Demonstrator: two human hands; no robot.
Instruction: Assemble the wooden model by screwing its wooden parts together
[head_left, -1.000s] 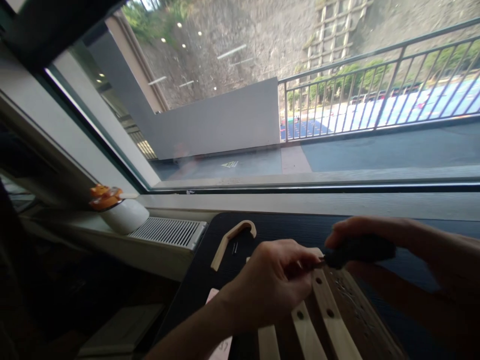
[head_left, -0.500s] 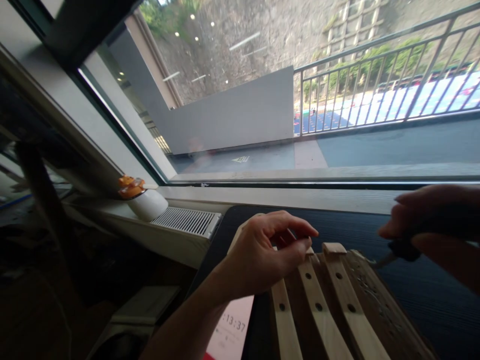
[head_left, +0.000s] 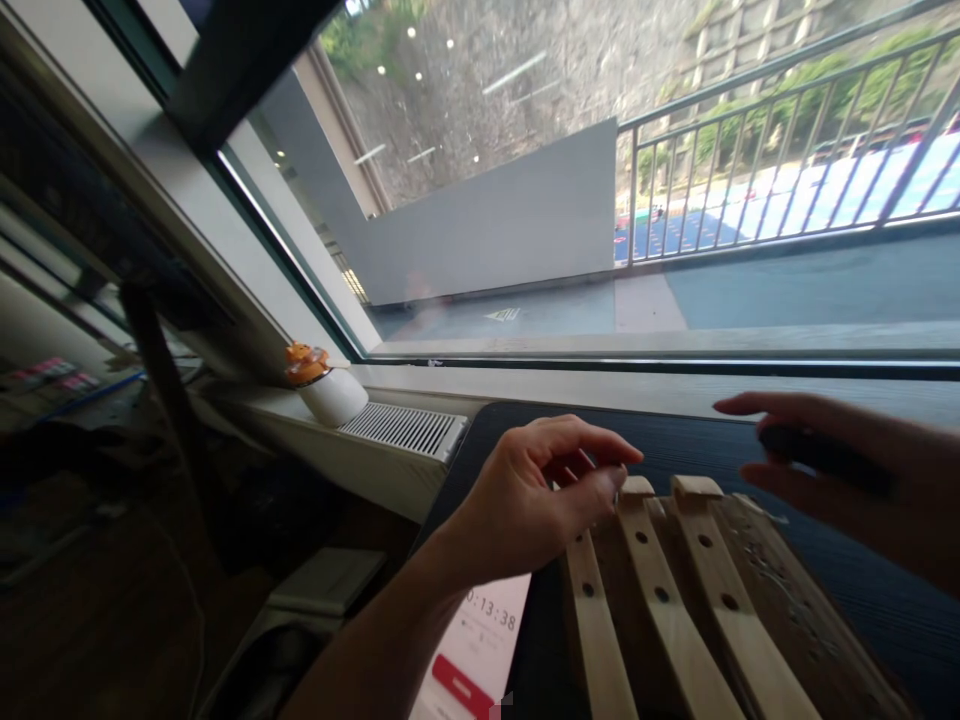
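Head view: your left hand [head_left: 559, 490] is over the far part of the black wood-grain worktop [head_left: 690, 445], at the far end of the leftmost of three pale wooden strips [head_left: 681, 640]. Fingers curled, thumb and index tips drawn close together; can't tell if anything small is pinched there.

Your right hand [head_left: 832, 460] is off to the right, raised near the worktop's far edge, well apart from the strips. It has a black rounded tool handle [head_left: 817, 455] lying in the grip between thumb and fingers, index stretched out past it; rest of the tool is hidden.

Strips run side by side from near the far edge down toward you and out of frame. Two dark round holes show on each; middle and right ones have raised blocky far ends, the left one's far end is behind your hand. Brown carved wooden board [head_left: 802, 590] shows between the strips and along the right one.

Phone with a pale pink screen [head_left: 491, 640] lies by the worktop's left edge, partly under your left forearm, digits reading 13:38, red button below. White rounded tub with an orange top [head_left: 330, 395] sits past the far-left corner, beside a white slatted grille [head_left: 409, 428].
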